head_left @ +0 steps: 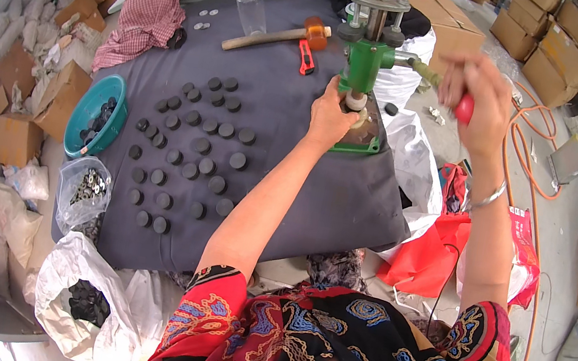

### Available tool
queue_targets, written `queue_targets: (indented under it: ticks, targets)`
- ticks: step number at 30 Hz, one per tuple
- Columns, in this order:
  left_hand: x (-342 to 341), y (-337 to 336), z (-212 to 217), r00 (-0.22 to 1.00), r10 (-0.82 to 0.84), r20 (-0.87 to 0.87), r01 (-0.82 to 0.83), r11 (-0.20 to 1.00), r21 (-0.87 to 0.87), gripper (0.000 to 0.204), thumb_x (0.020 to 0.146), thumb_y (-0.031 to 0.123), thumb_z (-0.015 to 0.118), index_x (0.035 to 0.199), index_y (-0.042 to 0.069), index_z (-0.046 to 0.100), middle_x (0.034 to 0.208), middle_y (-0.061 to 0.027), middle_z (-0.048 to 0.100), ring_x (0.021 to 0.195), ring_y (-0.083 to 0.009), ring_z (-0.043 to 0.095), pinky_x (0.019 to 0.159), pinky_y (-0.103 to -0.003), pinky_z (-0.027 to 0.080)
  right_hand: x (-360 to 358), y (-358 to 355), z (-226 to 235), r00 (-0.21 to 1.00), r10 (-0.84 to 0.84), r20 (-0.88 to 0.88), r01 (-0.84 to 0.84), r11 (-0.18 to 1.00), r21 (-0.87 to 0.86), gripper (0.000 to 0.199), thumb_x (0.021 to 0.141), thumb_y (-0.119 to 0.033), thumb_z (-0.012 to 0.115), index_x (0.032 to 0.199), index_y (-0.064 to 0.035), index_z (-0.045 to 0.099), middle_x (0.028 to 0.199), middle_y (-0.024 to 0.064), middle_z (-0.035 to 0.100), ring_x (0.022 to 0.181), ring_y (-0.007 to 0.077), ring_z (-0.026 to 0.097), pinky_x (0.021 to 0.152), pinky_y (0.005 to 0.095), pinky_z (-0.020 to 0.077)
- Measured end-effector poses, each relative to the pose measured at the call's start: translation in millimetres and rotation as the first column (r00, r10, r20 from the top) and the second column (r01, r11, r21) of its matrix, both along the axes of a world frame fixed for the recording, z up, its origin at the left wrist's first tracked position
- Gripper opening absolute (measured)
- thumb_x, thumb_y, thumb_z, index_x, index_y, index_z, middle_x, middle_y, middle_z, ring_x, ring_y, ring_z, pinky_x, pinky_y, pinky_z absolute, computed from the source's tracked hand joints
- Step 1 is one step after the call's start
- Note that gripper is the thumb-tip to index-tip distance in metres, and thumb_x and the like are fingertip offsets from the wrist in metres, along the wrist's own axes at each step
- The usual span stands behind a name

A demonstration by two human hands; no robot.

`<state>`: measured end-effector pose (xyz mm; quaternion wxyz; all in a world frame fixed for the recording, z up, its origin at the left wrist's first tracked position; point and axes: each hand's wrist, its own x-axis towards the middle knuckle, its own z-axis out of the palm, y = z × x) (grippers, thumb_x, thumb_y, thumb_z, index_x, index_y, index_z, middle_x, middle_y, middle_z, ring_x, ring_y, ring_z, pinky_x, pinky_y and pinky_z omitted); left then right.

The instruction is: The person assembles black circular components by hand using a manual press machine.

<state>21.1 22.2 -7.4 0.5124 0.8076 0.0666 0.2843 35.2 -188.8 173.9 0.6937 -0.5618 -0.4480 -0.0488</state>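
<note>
A green hand press (362, 70) stands at the right end of the cloth-covered table. My left hand (331, 117) is at its base, fingers curled in beside the pale tip of the ram (355, 101); whatever they pinch there is hidden. Raised to the right of the press, my right hand (484, 91) is closed round the lever (426, 72), with a red knob (464, 108) showing below the fingers. Many black round caps (206, 166) lie spread over the dark cloth to the left of my left forearm.
A wooden-handled mallet (267, 39), a red utility knife (305, 57) and a clear plastic cup (251, 10) lie beyond the caps. At the left edge are a teal basin (97, 117) and a bag of small metal parts (85, 189). An orange hose (517, 136) runs along the right floor.
</note>
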Motion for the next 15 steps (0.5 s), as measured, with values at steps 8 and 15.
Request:
queue_targets:
  ticks: [8, 15]
  targets:
    - [-43.3, 38.0, 13.4, 0.98, 0.174, 0.094, -0.197, 0.896, 0.399, 0.041, 0.069, 0.006, 0.066, 0.11, 0.003, 0.063, 0.104, -0.0178, 0.065, 0.097, -0.0359, 0.06, 0.085, -0.044, 0.049, -25.7, -20.1, -89.1, 0.89, -0.16, 0.427, 0.219, 0.971, -0.094, 0.015, 0.087, -0.01, 0.056, 0.093, -0.0008, 0.065, 0.067, 0.0039, 0.057, 0.055, 0.0136, 0.054, 0.054, 0.0253, 0.0424]
    - [-116.1, 96.2, 32.0, 0.871, 0.455, -0.185, -0.167, 0.629, 0.759, 0.034, 0.07, 0.007, 0.063, 0.103, 0.005, 0.067, 0.1, -0.0164, 0.066, 0.096, -0.0353, 0.061, 0.084, -0.042, 0.05, -13.4, -12.1, -24.0, 0.994, -0.077, 0.078, 0.087, 0.988, -0.132, 0.026, 0.093, -0.016, 0.048, 0.099, 0.0044, 0.063, 0.06, 0.0015, 0.05, 0.059, 0.0083, 0.05, 0.056, 0.0219, 0.0396]
